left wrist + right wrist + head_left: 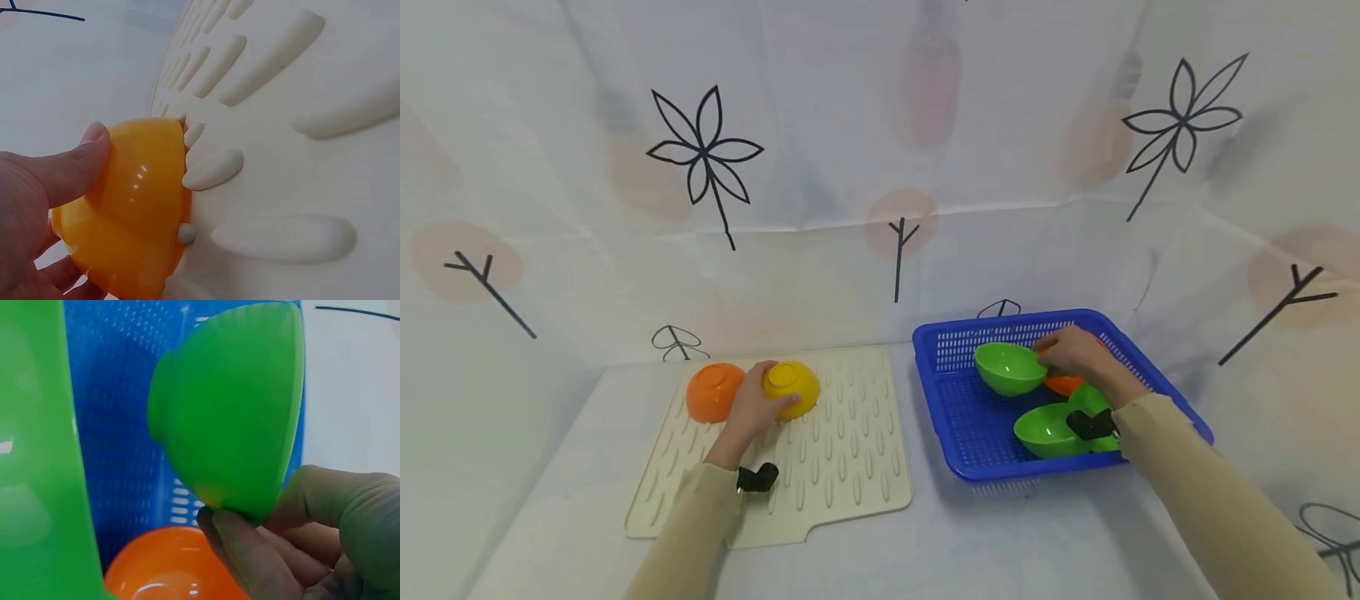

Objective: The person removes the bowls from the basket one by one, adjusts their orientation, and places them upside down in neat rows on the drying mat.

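Note:
A yellow bowl sits upside down on the cream draining mat. My left hand holds it round the side, thumb and fingers spread over its wall; in the left wrist view the bowl has its rim against the mat's ridges. Left of that hand lies an upturned orange bowl. Over the blue basket, my right hand pinches a green bowl by its rim, fingers outside in the right wrist view. Beneath that hand is another orange bowl, partly hidden.
More green bowls lie at the front right of the basket, partly behind the right wrist. A patterned white cloth hangs behind and covers the table. The basket's raised rim stands right of the mat, with a narrow gap between.

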Available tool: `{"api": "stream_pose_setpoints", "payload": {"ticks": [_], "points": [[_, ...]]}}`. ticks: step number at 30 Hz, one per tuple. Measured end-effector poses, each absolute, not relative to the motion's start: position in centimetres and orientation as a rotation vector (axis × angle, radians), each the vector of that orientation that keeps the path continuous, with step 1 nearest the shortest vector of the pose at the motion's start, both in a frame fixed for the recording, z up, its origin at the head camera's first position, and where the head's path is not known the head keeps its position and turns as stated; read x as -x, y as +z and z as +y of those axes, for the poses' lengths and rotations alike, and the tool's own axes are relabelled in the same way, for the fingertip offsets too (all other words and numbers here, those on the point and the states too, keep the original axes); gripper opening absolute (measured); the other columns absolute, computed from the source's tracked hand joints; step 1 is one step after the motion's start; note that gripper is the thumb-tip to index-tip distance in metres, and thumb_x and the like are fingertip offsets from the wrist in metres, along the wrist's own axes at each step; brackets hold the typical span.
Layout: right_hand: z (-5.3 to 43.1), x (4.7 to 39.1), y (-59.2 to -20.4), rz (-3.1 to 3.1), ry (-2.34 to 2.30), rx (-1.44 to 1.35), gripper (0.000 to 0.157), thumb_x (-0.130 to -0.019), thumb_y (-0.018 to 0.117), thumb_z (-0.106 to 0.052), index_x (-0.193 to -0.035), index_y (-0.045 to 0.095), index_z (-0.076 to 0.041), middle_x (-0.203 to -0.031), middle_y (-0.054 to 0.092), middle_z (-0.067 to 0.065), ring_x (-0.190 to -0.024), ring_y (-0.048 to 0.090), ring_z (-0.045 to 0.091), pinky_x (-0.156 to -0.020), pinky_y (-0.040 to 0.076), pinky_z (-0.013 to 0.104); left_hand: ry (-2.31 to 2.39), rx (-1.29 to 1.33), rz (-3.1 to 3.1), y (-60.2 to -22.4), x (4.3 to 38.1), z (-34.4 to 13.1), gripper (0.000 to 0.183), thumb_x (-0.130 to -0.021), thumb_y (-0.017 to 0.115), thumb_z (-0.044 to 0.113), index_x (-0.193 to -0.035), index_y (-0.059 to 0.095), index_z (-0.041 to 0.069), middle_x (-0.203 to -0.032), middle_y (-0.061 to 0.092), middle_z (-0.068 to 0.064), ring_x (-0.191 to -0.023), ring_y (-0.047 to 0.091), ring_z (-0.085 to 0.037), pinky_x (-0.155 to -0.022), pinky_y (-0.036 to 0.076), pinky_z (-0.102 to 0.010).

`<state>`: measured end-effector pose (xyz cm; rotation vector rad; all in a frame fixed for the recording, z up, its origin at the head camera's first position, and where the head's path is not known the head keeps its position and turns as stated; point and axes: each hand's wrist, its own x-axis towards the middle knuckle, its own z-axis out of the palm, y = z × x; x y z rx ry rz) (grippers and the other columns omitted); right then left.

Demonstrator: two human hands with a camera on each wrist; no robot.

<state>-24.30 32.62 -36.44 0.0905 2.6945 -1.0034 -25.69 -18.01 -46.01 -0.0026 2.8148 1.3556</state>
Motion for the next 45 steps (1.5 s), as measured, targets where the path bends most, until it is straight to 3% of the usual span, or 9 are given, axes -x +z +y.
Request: {"api": "stream_pose_setpoints", "payload": {"ticks": [14, 18, 22, 27, 30, 32, 37, 45], "points": [[31.0, 22.4, -33.9, 2.783, -1.098, 0.026, 0.044, -0.097, 0.058, -0.013, -0.135, 0.056, 0.008, -0.132, 0.056, 0.032, -0.098, 0.069, 0.029, -0.083, 0.059, 0.040, 1.402, 0.032, 2.782, -46.2, 25.7, -17.9, 0.077, -0.089, 0.076, 0.021, -0.151, 0.033, 0.008, -0.149, 0.041, -0.018, -0.129, 0.044, -0.038, -0.110, 0.035, -0.057], [30.2, 21.5, -33.1, 2.851, -1.069, 0.036, 0.044, -0.094, 0.058, -0.014, -0.135, 0.060, 0.002, -0.130, 0.060, 0.027, -0.094, 0.068, 0.029, -0.073, 0.058, 0.036, 1.387, 0.027, 2.786, -46.3, 25.7, -17.9, 0.077, -0.090, 0.075, 0.022, -0.152, 0.031, 0.008, -0.151, 0.039, -0.018, -0.131, 0.043, -0.038, -0.111, 0.034, -0.057], [29.4, 20.7, -32.6, 2.885, -1.079, 0.036, 0.042, -0.092, 0.059, -0.014, -0.132, 0.063, -0.003, -0.123, 0.065, 0.023, -0.080, 0.063, 0.025, -0.057, 0.048, 0.028, 1.388, 0.003, 2.788, -46.3, 25.8, -18.0, 0.076, -0.092, 0.073, 0.022, -0.152, 0.030, 0.007, -0.153, 0.037, -0.019, -0.133, 0.041, -0.038, -0.113, 0.031, -0.057], [28.3, 19.6, -32.1, 2.922, -1.094, 0.050, 0.041, -0.091, 0.061, -0.013, -0.131, 0.066, -0.004, -0.121, 0.067, 0.021, -0.068, 0.051, 0.020, -0.051, 0.037, 0.025, 1.401, -0.016, 2.780, -46.5, 25.9, -18.0, 0.076, -0.093, 0.071, 0.021, -0.154, 0.028, 0.007, -0.155, 0.033, -0.019, -0.136, 0.038, -0.038, -0.114, 0.028, -0.057], [27.6, 19.0, -31.9, 2.942, -1.105, 0.061, 0.041, -0.090, 0.061, -0.013, -0.130, 0.066, -0.004, -0.123, 0.066, 0.022, -0.077, 0.054, 0.024, -0.053, 0.039, 0.024, 1.390, -0.019, 2.786, -46.5, 25.9, -18.0, 0.077, -0.093, 0.072, 0.022, -0.154, 0.028, 0.007, -0.156, 0.033, -0.019, -0.137, 0.037, -0.039, -0.114, 0.028, -0.057], [27.1, 18.6, -31.9, 2.946, -1.117, 0.073, 0.041, -0.090, 0.062, -0.012, -0.130, 0.066, -0.004, -0.125, 0.065, 0.023, -0.091, 0.059, 0.030, -0.060, 0.047, 0.024, 1.379, -0.028, 2.794, -46.4, 25.9, -18.1, 0.078, -0.093, 0.073, 0.024, -0.155, 0.028, 0.007, -0.156, 0.032, -0.018, -0.137, 0.037, -0.039, -0.114, 0.028, -0.057], [25.8, 17.7, -31.9, 2.951, -1.141, 0.100, 0.039, -0.091, 0.062, -0.013, -0.129, 0.067, -0.004, -0.123, 0.066, 0.022, -0.109, 0.061, 0.037, -0.078, 0.057, 0.034, 1.404, -0.058, 2.817, -45.9, 25.6, -18.2, 0.080, -0.091, 0.074, 0.026, -0.155, 0.030, 0.009, -0.157, 0.031, -0.017, -0.137, 0.037, -0.038, -0.114, 0.029, -0.057], [23.8, 16.7, -32.0, 2.914, -1.204, 0.130, 0.036, -0.090, 0.064, -0.010, -0.126, 0.069, -0.007, -0.118, 0.069, 0.017, -0.079, 0.059, 0.025, -0.056, 0.047, 0.028, 1.445, -0.148, 2.914, -44.5, 24.4, -17.5, 0.078, -0.089, 0.076, 0.030, -0.153, 0.036, 0.012, -0.159, 0.030, -0.013, -0.143, 0.030, -0.036, -0.115, 0.027, -0.057]]}}
